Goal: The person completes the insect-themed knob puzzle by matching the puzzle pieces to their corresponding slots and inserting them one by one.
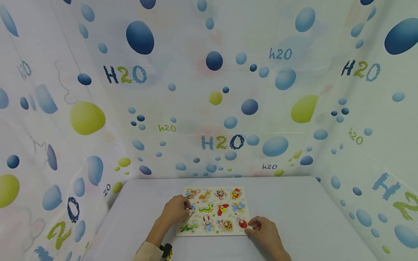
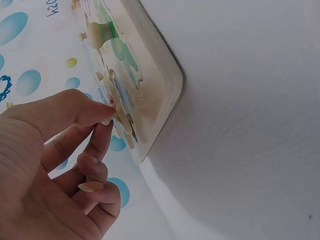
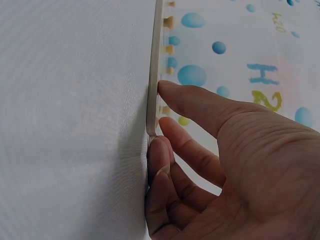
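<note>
A pale wooden peg puzzle board (image 1: 196, 234) with colourful insect pictures lies on the white table. At its left side my left hand (image 1: 176, 209) pinches a small puzzle piece (image 1: 191, 208) with some blue on it. The left wrist view shows thumb and forefinger together at this piece (image 2: 120, 102), which stands tilted at the board's surface; its picture is mostly hidden. My right hand (image 1: 265, 232) holds the board's front right corner, beside the ladybird piece (image 1: 242, 223). In the right wrist view its thumb (image 3: 187, 97) touches the board's edge, and the other fingers curl beside the corner.
Other insect pieces, among them a green caterpillar (image 1: 206, 208) and a snail (image 1: 225, 225), lie in the board. White table surface (image 1: 294, 203) surrounds it. Behind and beside the table hangs a white curtain (image 1: 183, 108) printed with bubbles and H2O lettering.
</note>
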The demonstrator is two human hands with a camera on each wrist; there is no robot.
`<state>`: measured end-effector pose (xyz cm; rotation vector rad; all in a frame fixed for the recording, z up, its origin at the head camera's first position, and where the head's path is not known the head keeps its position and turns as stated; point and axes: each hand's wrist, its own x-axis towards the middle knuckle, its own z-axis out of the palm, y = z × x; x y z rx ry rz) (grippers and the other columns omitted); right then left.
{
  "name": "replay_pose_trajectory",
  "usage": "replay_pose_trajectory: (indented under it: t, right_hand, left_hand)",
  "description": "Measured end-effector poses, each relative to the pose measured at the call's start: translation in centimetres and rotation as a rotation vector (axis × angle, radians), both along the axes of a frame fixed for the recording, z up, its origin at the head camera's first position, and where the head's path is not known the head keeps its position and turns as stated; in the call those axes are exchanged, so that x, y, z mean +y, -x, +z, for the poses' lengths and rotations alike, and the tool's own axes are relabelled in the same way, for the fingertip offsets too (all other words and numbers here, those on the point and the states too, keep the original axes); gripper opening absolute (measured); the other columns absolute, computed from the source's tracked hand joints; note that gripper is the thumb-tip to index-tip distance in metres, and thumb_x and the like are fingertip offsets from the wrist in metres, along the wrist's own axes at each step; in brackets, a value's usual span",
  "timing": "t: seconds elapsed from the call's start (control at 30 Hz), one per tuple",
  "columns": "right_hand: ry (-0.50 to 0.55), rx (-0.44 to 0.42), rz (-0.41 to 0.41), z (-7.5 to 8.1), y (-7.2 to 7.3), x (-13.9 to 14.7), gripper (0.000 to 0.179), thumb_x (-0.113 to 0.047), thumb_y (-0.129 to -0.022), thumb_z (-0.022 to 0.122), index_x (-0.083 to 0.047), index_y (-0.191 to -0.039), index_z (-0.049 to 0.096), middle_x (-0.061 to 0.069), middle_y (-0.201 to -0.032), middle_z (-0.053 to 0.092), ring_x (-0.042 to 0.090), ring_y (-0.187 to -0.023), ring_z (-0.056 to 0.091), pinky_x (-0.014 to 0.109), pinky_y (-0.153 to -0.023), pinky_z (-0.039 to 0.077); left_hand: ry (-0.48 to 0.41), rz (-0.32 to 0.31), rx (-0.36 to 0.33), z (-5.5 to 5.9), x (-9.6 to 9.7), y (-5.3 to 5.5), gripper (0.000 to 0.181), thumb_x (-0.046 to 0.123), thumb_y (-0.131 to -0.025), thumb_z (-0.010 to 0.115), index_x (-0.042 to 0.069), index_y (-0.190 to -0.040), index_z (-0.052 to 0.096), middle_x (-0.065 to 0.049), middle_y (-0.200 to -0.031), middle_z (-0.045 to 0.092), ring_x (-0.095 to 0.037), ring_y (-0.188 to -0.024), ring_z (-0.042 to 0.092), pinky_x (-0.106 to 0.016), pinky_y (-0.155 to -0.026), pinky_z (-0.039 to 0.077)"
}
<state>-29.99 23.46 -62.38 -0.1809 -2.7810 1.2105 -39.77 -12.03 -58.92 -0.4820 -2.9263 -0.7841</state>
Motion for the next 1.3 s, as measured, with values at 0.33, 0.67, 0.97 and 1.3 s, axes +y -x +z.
replay_pose_trajectory:
  t: [0.33,0.67,0.97,1.3]
  right_hand:
    - [-0.006,0.013,0.001,-0.18,0.06,0.05,0.027,-0.023,-0.076,0.094,-0.014,-0.090,0.073,-0.004,-0.081,0.059,0.012,-0.074,0.053,0.026,-0.064,0.044]
    - [-0.014,0.017,-0.003,-0.25,0.12,0.06,0.025,-0.022,-0.076,0.093,-0.014,-0.089,0.073,-0.004,-0.079,0.058,0.012,-0.072,0.053,0.026,-0.064,0.043]
    - [-0.010,0.035,0.001,-0.36,0.13,-0.01,0.025,-0.022,-0.076,0.093,-0.015,-0.088,0.073,-0.005,-0.079,0.058,0.010,-0.071,0.053,0.026,-0.064,0.043]
    - [-0.002,0.014,0.001,-0.07,-0.03,0.07,0.026,-0.022,-0.077,0.093,-0.014,-0.091,0.073,-0.004,-0.081,0.059,0.012,-0.073,0.053,0.027,-0.065,0.043]
  left_hand:
    - [-0.006,-0.011,-0.009,-0.19,0.14,0.15,0.016,0.004,-0.078,0.084,0.011,-0.083,0.071,0.002,-0.081,0.061,-0.013,-0.072,0.052,-0.033,-0.064,0.047]
    - [0.028,-0.002,-0.004,-0.49,0.39,0.42,0.015,0.006,-0.079,0.085,0.013,-0.081,0.072,0.004,-0.080,0.059,-0.012,-0.071,0.051,-0.031,-0.062,0.046]
    - [0.043,0.003,-0.001,-0.53,0.51,0.52,0.014,0.007,-0.080,0.084,0.013,-0.081,0.072,0.005,-0.080,0.058,-0.012,-0.071,0.051,-0.032,-0.062,0.046]
    - [0.055,0.005,-0.014,-0.56,0.60,0.66,0.013,0.008,-0.081,0.084,0.014,-0.082,0.072,0.006,-0.079,0.059,-0.011,-0.072,0.052,-0.032,-0.064,0.047]
